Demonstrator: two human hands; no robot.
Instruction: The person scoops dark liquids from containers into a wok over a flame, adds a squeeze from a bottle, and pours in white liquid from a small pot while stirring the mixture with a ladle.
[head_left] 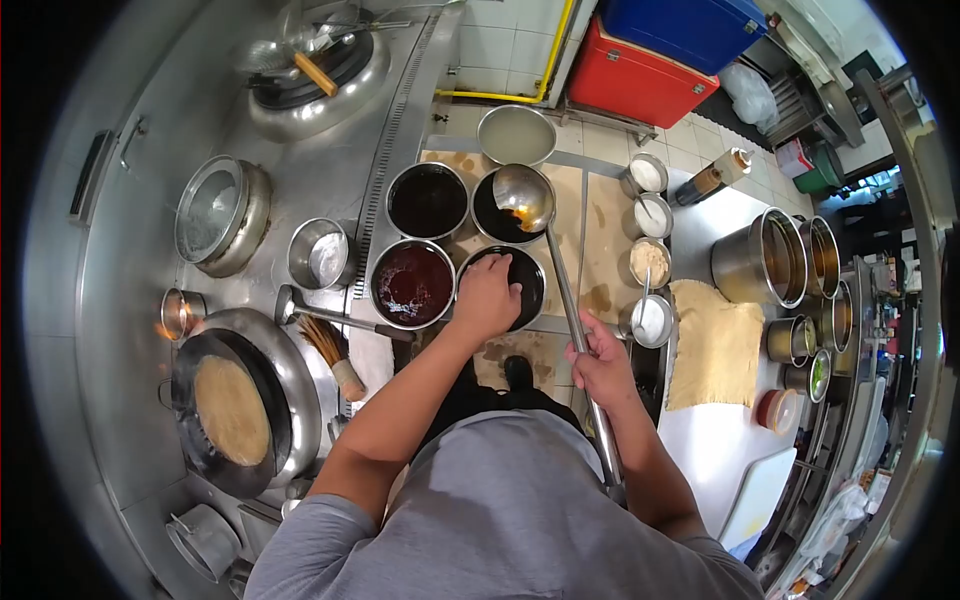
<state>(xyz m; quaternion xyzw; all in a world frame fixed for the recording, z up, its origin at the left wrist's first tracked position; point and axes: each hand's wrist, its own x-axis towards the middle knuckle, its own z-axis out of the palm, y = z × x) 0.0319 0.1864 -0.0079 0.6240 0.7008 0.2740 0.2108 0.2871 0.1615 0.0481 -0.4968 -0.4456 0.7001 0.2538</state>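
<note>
OK, biggest first: steel range (pixel 300 185) on the L, w/ 1 black wok (pixel 281 405) at its near end and 1 flat tan round (pixel 232 410) in it. 2 boxes at the far end: blue box (pixel 690 30) on red box (pixel 640 85). 1 tan sheet (pixel 715 345) on the R counter. 5 round pots in the middle: 1 w/ pale liquid, 1 red-brown, 3 dark, incl. back-R pot (pixel 472 212) & front-R pot (pixel 541 275).

1 long ladle (pixel 568 285): bowl over back-R pot, pointing away from the person; long axis runs near-to-far, leaning slightly L at the far end. R hand (pixel 603 365) holds its handle, fingers loosely curled.

L hand (pixel 487 298): palm down over front-R pot, fingers half-bent, thumb apart; underside hidden, can't tell if it grips or touches anything. 4 small bowls (pixel 668 335) R of the ladle: 3 w/ white contents, 1 tan.
</note>
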